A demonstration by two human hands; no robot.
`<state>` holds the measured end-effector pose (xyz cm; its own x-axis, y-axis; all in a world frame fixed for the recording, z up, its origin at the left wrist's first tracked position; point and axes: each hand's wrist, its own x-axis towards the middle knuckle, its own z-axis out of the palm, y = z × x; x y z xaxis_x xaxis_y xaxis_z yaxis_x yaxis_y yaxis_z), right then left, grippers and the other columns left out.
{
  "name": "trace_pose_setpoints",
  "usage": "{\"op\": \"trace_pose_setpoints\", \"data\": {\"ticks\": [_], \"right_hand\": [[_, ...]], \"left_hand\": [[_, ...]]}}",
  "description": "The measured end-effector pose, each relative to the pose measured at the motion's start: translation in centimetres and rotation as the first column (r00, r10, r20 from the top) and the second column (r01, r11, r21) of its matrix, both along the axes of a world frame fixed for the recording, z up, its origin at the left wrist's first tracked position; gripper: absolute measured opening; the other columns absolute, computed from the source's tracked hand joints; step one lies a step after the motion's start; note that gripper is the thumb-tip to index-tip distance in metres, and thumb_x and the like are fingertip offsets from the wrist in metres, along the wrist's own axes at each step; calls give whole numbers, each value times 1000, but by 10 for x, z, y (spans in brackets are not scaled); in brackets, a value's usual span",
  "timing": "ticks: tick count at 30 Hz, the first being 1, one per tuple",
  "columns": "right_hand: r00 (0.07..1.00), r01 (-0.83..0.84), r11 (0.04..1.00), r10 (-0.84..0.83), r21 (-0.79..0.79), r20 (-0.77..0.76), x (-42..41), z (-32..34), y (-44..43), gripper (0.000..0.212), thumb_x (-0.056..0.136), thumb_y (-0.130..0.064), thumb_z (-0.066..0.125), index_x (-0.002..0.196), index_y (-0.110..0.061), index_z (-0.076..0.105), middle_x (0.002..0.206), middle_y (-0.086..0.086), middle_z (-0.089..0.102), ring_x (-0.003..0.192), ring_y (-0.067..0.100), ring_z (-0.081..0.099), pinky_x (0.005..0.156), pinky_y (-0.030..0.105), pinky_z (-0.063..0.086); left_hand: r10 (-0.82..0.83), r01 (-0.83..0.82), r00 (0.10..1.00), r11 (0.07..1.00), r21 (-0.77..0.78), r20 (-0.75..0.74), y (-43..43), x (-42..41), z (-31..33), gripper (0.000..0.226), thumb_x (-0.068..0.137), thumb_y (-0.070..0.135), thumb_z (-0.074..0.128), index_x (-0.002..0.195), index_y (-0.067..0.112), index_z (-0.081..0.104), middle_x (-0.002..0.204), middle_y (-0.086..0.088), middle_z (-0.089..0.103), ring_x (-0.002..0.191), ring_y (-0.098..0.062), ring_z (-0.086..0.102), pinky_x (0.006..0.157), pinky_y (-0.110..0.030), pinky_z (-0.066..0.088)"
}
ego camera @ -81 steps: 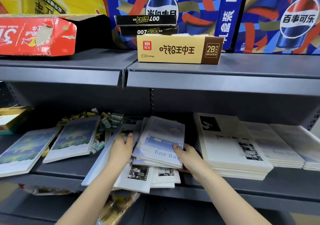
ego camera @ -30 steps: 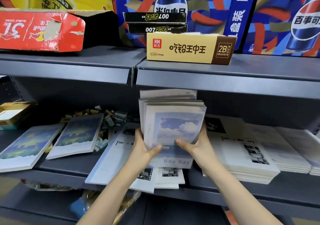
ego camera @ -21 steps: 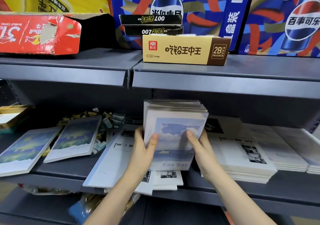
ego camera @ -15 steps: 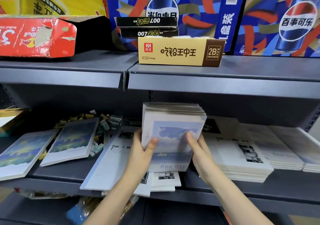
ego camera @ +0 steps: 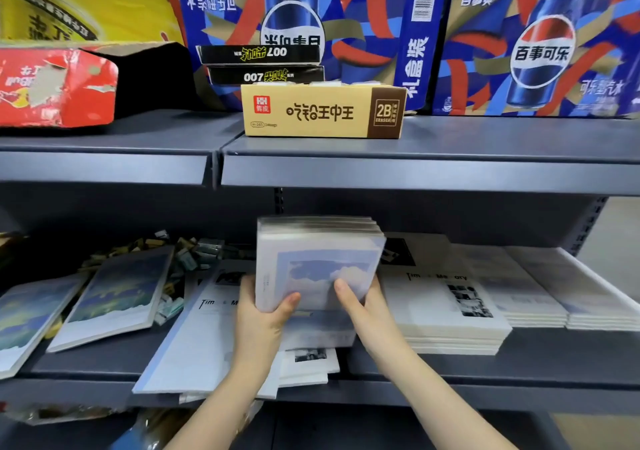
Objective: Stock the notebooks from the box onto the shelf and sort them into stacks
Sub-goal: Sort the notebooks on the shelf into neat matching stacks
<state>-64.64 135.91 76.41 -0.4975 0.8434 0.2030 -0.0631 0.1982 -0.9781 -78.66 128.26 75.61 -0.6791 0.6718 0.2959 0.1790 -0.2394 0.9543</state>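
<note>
The left forearm (ego camera: 221,404) is bare and slender, showing from the seven o'clock edge to the wrist; the right forearm (ego camera: 433,397) is bare likewise, from five o'clock; the left hand (ego camera: 263,321) and right hand (ego camera: 363,314) are uncovered, slim-fingered; nails too blurred to tell.

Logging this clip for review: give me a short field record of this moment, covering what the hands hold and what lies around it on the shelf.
held: cloud notebooks, a bundle stood on edge, cover facing the camera
left hand: grips the bundle's left side, thumb on the cover
right hand: grips its right side, thumb on the cover
below bundle: loose notebooks, overhanging the shelf edge
right of it: Time Memory stack, flat and neat
far left: two blue notebooks, lying askew
above: eraser box
</note>
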Motion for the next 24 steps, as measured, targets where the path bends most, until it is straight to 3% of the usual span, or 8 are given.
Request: {"op": "trace_pose_setpoints", "data": {"ticks": [3, 6, 8, 11, 14, 17, 22, 24], "right_hand": [[999, 30, 1000, -30, 10, 20, 4, 10, -1, 34, 92, -38, 50, 123, -27, 43, 113, -22, 56, 95, -25, 50, 75, -2, 39], [995, 73, 993, -78, 90, 62, 12, 21, 4, 50, 86, -52, 46, 124, -20, 49, 114, -13, 61, 104, -9, 55, 82, 9, 42], [988, 78, 989, -93, 122, 121, 22, 28, 7, 52, 85, -56, 44, 121, -19, 50, 112, -12, 60, 103, -3, 56, 79, 10, 42], [982, 48, 994, -65, 98, 175, 42, 33, 10, 34, 93, -42, 50, 121, -23, 48, 112, -12, 60, 100, -4, 56, 76, 8, 43], [972, -24, 996, 3, 85, 236, 61, 36, 15, 36, 93, -32, 54, 127, -26, 45, 114, -14, 60, 99, -5, 57, 75, 7, 44], [965, -61, 994, 37, 86, 260, 78, 36, 20, 42, 92, -29, 57, 132, -27, 44, 118, -14, 60, 101, -7, 58, 77, 7, 46], [988, -53, 998, 57, -33, 142, 107, 30, 26, 33, 94, -21, 55, 126, -25, 50, 105, -21, 62, 85, -13, 63, 65, 6, 46], [992, -57, 994, 67, -98, 109, 120, 29, 30, 32, 94, -22, 55, 125, -26, 50, 109, -17, 65, 87, -9, 65, 65, 8, 48]], "left_hand": [[60, -60, 998, 998, 7, 1, -2, 12, 8, 58, 45, 63, 67, 91, 32, 49, 91, 10, 63, 79, 3, 62, 66, -21, 45], [78, -78, 997, 997, -8, 15, -4, 24, 14, 58, 47, 69, 62, 89, 31, 50, 89, 12, 62, 81, -2, 60, 64, -23, 44], [52, -50, 997, 998, -28, 64, -2, 33, 16, 63, 52, 70, 66, 96, 27, 55, 91, 13, 63, 84, -2, 60, 64, -22, 44], [14, 5, 973, 997, -83, 229, 3, 48, 17, 52, 70, 57, 65, 105, 19, 60, 91, 8, 67, 85, -11, 64, 68, -26, 50], [11, 44, 932, 989, -143, 362, 7, 61, 18, 47, 80, 54, 59, 104, 13, 63, 92, -5, 70, 81, -25, 68, 74, -39, 55], [21, 58, 914, 982, -181, 406, 12, 73, 19, 41, 84, 53, 55, 96, 14, 62, 84, -5, 69, 73, -23, 67, 60, -31, 51], [-55, 144, 927, 965, -217, 371, 19, 98, 31, 38, 89, 49, 50, 77, 13, 55, 57, 3, 64, 58, -11, 56, 45, -24, 40], [-79, 174, 930, 954, -242, 359, 23, 106, 39, 39, 89, 48, 52, 80, 10, 57, 51, 6, 65, 58, -15, 59, 45, -24, 41]]}}
